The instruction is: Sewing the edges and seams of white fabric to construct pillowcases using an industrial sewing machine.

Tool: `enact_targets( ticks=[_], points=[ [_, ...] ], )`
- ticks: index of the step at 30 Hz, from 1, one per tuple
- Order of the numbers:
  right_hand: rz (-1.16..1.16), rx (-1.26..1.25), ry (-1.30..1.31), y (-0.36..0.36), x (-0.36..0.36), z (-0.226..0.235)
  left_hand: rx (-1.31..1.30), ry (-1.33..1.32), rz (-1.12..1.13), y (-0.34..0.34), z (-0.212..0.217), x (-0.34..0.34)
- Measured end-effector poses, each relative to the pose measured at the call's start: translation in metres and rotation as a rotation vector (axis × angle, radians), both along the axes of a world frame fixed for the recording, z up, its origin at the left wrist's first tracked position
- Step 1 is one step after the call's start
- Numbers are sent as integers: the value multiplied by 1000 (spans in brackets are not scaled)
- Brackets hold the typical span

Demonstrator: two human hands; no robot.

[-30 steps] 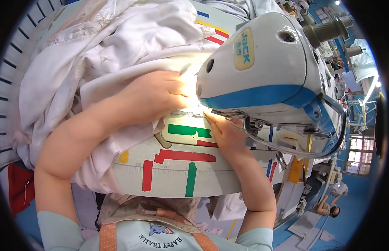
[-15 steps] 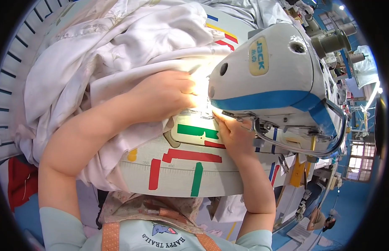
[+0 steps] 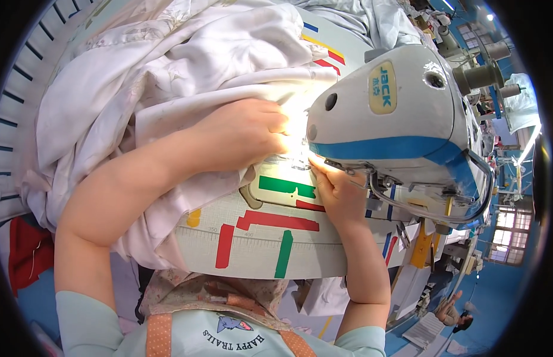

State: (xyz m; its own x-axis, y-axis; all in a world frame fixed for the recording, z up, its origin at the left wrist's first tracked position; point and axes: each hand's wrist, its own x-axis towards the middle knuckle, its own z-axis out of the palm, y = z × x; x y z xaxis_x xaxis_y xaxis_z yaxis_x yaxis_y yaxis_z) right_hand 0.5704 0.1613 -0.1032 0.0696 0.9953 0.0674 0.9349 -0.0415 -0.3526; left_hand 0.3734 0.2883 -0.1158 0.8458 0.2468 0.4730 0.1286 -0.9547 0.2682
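Observation:
A heap of pale pinkish-white fabric (image 3: 187, 77) spreads over the left of the sewing table. My left hand (image 3: 247, 132) rests at its near right edge, fingers curled down on the cloth beside the needle area. White and blue, the sewing machine (image 3: 383, 113) stands to the right, its head overhanging my right hand (image 3: 343, 191). That hand's fingers are drawn together near the presser foot, with the thumb and fingertips close under the machine head. Bright lamp glare washes out the fingertips of both hands, and whatever the right one pinches cannot be made out.
Red and green tape strips (image 3: 282, 221) mark the table's near side, beside a printed ruler line. Grey cloth (image 3: 371, 21) lies beyond the machine. Thread spools (image 3: 478, 76) stand at the right. Small scissors (image 3: 403, 233) lie on the right. Another person (image 3: 452, 312) sits at the lower right.
The whole view has shifted slightly, so the machine appears a little further right and lower. Both hands keep nearly the same place beside the needle area. The other person's arm has lifted.

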Motion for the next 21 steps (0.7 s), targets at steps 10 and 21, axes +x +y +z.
enact_targets(
  ticks=[10, 21],
  points=[
    [-234, 98, 510, -20, 15, -3, -127, 83, 227, 24, 30, -47],
    [158, -428, 1316, -166, -57, 4, -132, 473, 631, -147, 65, -135]
  ],
)
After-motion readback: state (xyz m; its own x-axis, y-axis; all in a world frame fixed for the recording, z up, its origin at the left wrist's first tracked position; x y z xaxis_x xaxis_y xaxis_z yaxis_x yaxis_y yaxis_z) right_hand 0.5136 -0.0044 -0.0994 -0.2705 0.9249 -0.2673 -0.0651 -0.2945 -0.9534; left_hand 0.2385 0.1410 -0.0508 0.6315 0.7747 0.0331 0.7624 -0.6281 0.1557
